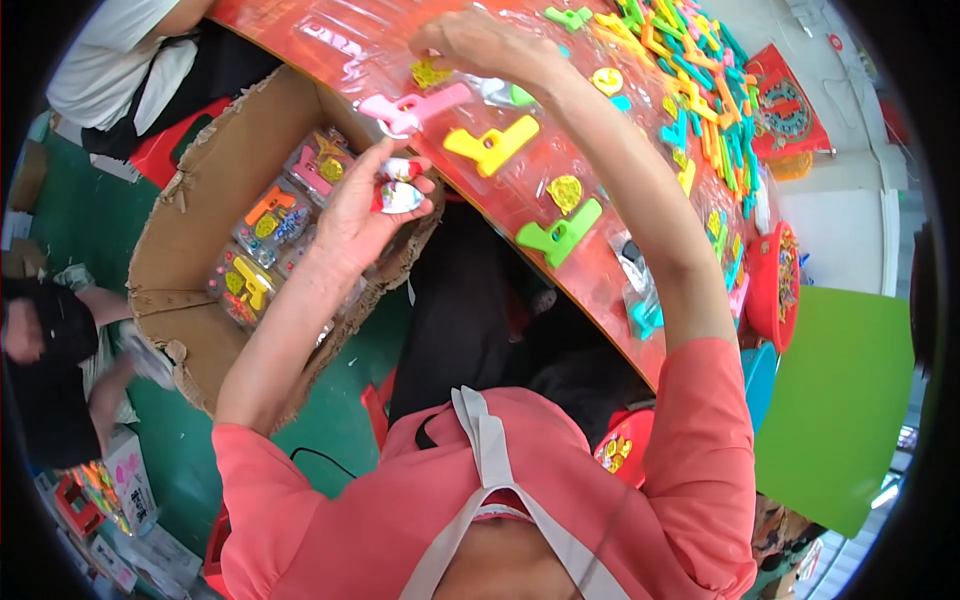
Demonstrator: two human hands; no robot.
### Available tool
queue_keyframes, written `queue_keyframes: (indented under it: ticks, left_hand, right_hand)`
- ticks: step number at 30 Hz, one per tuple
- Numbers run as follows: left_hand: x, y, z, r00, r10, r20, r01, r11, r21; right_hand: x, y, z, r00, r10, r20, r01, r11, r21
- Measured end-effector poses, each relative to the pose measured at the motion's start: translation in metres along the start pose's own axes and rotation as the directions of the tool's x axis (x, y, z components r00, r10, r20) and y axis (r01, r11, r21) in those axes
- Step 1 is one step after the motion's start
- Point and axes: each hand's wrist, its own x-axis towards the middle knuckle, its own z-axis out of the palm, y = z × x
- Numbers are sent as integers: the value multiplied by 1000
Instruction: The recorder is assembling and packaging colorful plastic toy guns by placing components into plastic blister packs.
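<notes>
My left hand (365,205) is palm up above the box rim, fingers curled around small red-and-white wrapped packets (400,197). My right hand (480,42) reaches across the table to a clear plastic blister tray (325,40); its fingers are bent together, and whatever they pinch is hidden. Just beyond my left hand lies a pink toy gun (415,108) in clear packaging. Beside it, a yellow toy gun (492,147) and a green toy gun (560,235) line the near table edge. Yellow patterned discs (565,194) sit among them, one under my right hand.
A torn-edged cardboard box (165,250) at my left holds several packed toy sets (268,215). Coloured plastic pieces (700,80) are heaped on the red table (620,310) at the far right. A red basin (775,285) stands at right. Another person (130,70) sits at far left.
</notes>
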Motion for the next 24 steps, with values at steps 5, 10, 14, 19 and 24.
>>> queue_keyframes:
  ticks: [5,10,14,19,24]
  left_hand:
    - [7,6,-10,999,38,-26,-38,999,8]
    - [15,7,-9,998,59,-5,-59,998,35]
    - [14,0,-10,997,74,28,-75,997,34]
    - [7,1,-13,996,91,-17,-91,995,31]
    - [-4,4,-6,996,84,0,-84,996,20]
  right_hand:
    - [-2,-34,-11,990,142,-25,-144,970,-194]
    - [-21,-20,0,987,137,-87,-148,979,-143]
    - [-28,-4,21,979,100,-176,-104,995,-14]
    - [-24,-9,15,988,19,-153,-8,997,74]
    - [-24,-3,17,984,80,-161,-53,984,170]
